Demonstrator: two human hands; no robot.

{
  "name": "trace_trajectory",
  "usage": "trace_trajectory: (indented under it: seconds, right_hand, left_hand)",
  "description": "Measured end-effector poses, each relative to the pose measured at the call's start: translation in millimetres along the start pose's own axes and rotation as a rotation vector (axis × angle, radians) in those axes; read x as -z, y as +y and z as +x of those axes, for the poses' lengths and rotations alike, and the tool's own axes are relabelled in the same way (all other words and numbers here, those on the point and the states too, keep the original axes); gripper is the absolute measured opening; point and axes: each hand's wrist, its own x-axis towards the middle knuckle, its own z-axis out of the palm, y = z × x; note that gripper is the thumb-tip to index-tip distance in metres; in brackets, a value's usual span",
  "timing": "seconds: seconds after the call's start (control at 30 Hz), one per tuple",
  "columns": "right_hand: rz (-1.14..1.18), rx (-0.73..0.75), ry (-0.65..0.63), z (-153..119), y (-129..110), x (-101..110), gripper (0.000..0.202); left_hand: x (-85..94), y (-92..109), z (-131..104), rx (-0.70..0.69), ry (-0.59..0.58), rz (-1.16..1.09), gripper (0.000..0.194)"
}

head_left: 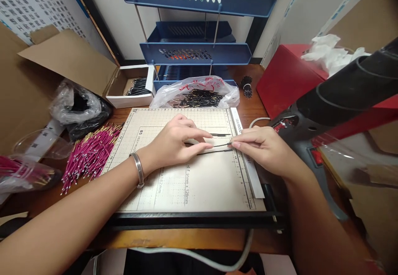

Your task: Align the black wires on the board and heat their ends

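"While the right hand (261, 146) is pinching the end of a black wire (222, 144) between thumb and finger, what is the left hand (180, 142) doing?"

"It's resting over the board (211, 183), with thumb and forefinger standing narrowly apart. The thumb tip is touching that same wire; whether it's gripping, I can't tell."

"And where is the wire lying?"

"It's running between the two hands, over the board's right part, near the white strip (250, 171). Two other wires (222, 135) are flanking it: one beyond, by the left forefinger, and one nearer."

"What's sitting around the board?"

"A pile of pink wires (90, 154) is lying on the table (174, 238) to its left. Behind it, a plastic bag (163, 98) is holding dark wires (202, 98), and a white box (129, 100) is standing beside that. Farther right, a red box (280, 80) is standing behind a black tool (336, 94)."
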Motion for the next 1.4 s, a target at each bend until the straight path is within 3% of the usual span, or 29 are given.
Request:
trace_trajectory:
  seconds: [0.33,0.43,0.6,0.97,1.27,1.4]
  right_hand:
    - [-0.160,-0.096,0.065,-6.8,-4.9,-3.5,0.021]
    - [-0.168,-0.076,0.043,-5.8,-5.7,-5.1,0.012]
    - [-0.173,-0.019,0.006,-4.2,-8.0,-8.1,0.016]
    - [-0.211,-0.066,0.034,-4.3,-11.5,-7.5,0.020]
    - [-0.234,-0.114,0.052,-6.9,-11.4,-5.0,0.012]
    - [-0.229,-0.129,0.072,-6.2,-11.2,-6.6,0.017]
  left_hand:
    - [6.2,4.2,0.5,-0.017,-0.178,0.090,0.022]
    - [5.6,5.3,0.1,-0.014,-0.235,0.102,0.019]
    - [5.7,4.2,-0.5,0.000,-0.301,0.123,0.017]
    - [2.2,2.5,-0.4,-0.031,-0.268,0.166,0.022]
    - [0.4,2.3,-1.4,0.036,-0.228,0.139,0.018]
    - [-0.1,3.7,-0.7,0.038,-0.235,0.148,0.019]
